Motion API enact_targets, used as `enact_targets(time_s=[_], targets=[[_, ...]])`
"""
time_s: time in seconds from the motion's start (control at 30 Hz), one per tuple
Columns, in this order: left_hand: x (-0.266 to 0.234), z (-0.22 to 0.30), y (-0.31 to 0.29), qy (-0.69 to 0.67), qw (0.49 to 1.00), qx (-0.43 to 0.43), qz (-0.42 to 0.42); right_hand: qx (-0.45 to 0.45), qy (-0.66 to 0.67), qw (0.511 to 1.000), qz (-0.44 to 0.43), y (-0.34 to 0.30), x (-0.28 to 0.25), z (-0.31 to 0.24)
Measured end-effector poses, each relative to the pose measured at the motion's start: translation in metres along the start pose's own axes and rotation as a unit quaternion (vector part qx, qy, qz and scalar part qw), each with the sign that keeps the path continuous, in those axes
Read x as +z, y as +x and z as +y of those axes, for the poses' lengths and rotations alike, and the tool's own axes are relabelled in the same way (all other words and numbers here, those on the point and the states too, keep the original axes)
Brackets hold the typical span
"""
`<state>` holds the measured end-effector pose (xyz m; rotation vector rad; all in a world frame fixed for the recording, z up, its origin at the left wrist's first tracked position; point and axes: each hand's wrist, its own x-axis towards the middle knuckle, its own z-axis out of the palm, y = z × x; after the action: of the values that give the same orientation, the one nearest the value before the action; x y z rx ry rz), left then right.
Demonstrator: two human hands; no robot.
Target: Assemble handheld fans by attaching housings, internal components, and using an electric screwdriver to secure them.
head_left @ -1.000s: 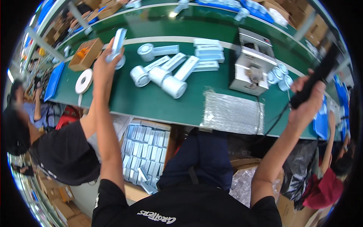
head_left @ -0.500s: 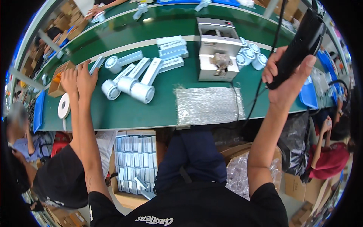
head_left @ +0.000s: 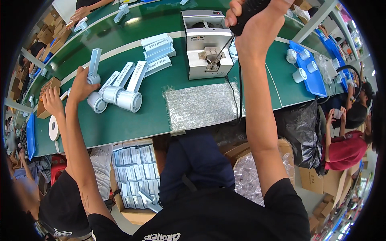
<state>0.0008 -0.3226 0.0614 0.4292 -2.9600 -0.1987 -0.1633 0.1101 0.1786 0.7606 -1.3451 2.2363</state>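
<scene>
My right hand [head_left: 257,34] grips a black electric screwdriver [head_left: 250,15], held high at the upper right. Its thin bit slants down to the metal outlet of a white and grey screw feeder [head_left: 193,52]. At the left, my left hand [head_left: 81,85] is closed round the round end of a light-blue handheld fan [head_left: 95,60], its handle standing up. Several similar light-blue fans [head_left: 130,101] lie just right of that hand, handles pointing away. A co-worker's hand [head_left: 52,99] is close beside my left wrist.
A bubble-wrap sheet [head_left: 201,106] lies before the feeder. A blue tray [head_left: 313,82] with round parts is at the right; a white tape roll [head_left: 53,127] and a cardboard box [head_left: 45,106] are at the left. Below the green table's edge is a carton of light-blue parts [head_left: 136,172].
My right hand has carried the screwdriver left and away to the feeder. My left hand has closed on a fan, its handle now raised. The view has shifted right.
</scene>
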Motion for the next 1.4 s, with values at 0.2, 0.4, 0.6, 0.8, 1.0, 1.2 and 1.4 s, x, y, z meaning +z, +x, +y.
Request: enact_targets(time_s=[0.2, 0.4, 0.6, 0.8, 1.0, 1.2, 1.4], targets=[[0.020, -0.017, -0.025, -0.253, 0.961, -0.042, 0.104, 0.018, -0.038, 0.998, -0.037, -0.001, 0.005, 0.015], [-0.014, 0.107, -0.067, -0.523, 0.820, -0.024, 0.230, 0.048, -0.037, 0.996, -0.070, 0.001, 0.009, 0.010], [0.055, 0.273, -0.084, -0.523, 0.836, 0.063, 0.155, 0.090, -0.019, 0.995, -0.045, -0.003, 0.009, 0.005], [0.093, 0.291, -0.080, -0.460, 0.880, 0.069, 0.095, 0.151, 0.015, 0.974, 0.168, -0.051, 0.033, -0.056], [0.086, 0.291, -0.078, -0.501, 0.859, 0.072, 0.077, 0.094, 0.022, 0.995, 0.015, -0.057, 0.024, -0.043], [0.089, 0.290, -0.078, -0.523, 0.846, 0.072, 0.077, 0.043, 0.111, 0.978, -0.169, -0.050, 0.016, -0.015], [0.089, 0.289, -0.080, -0.509, 0.855, 0.063, 0.074, 0.079, 0.098, 0.983, -0.135, -0.058, 0.028, -0.015]])
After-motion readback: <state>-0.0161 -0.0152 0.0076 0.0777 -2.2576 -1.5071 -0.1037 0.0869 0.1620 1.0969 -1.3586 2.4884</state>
